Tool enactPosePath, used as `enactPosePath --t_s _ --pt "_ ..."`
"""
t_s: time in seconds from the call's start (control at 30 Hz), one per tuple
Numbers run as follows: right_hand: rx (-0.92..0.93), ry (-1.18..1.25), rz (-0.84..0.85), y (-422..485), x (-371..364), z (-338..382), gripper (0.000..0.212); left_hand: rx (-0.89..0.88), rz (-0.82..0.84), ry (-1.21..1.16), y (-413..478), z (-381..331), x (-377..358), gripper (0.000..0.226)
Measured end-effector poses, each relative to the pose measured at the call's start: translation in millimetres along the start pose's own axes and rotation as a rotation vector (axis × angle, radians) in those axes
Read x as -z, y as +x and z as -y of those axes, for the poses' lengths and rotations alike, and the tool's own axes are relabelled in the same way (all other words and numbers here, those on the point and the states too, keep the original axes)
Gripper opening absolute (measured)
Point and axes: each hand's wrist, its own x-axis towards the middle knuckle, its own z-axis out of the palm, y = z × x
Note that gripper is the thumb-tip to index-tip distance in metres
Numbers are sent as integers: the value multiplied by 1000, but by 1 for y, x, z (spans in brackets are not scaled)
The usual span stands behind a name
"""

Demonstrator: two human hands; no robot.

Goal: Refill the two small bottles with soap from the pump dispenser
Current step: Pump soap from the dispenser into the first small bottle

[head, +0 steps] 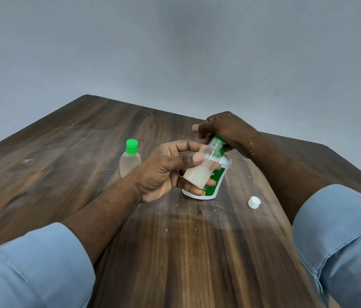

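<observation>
Wood table [64,152], grey wall behind. We're mid-fill on the uncapped bottle [201,167]: left hand [164,172] wraps it, tilted, neck at the pump dispenser [217,177] spout; right hand [221,127] curls over the pump head. Roughly half full, we judge. Green-capped bottle [129,162] stands left, closed; white cap [254,202] lies right. Next: hold neck aligned, pump, recap

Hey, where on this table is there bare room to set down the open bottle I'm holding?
Free: the table left of the green-capped bottle, and the near strip between your forearms. Crowded: around the pump dispenser, where left hand and right hand meet, and by the white cap.
</observation>
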Motion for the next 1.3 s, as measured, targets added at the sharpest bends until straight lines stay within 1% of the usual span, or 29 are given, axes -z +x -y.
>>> enactPosePath --t_s 0.2,0.33,0.43,0.5,0.7,0.9,1.03,1.17,1.3 --pt "46 -121 6 -1 10 10 41 -14 5 -29 0 -2 -1 44" --pt "39 -51 -2 -2 5 8 32 -24 -2 -26 -1 -2 -1 42" --pt "19 -47 -1 -3 0 3 30 -10 5 -16 -2 -1 0 34" --pt "0 -9 -14 -2 -1 2 30 -4 7 -11 -1 0 1 32" --pt "-7 -10 -13 -3 0 3 28 -7 15 -1 0 -1 1 32" --pt "34 -75 14 -1 8 9 37 -17 6 -12 0 -2 -1 30" --pt "24 -70 9 0 3 5 31 -16 8 -8 -2 -2 -1 29" --pt "-13 -15 4 0 0 3 27 -2 6 -3 -2 -2 -1 33" --pt "1 -10 -9 -2 0 2 25 -3 10 1 -2 -2 0 31"
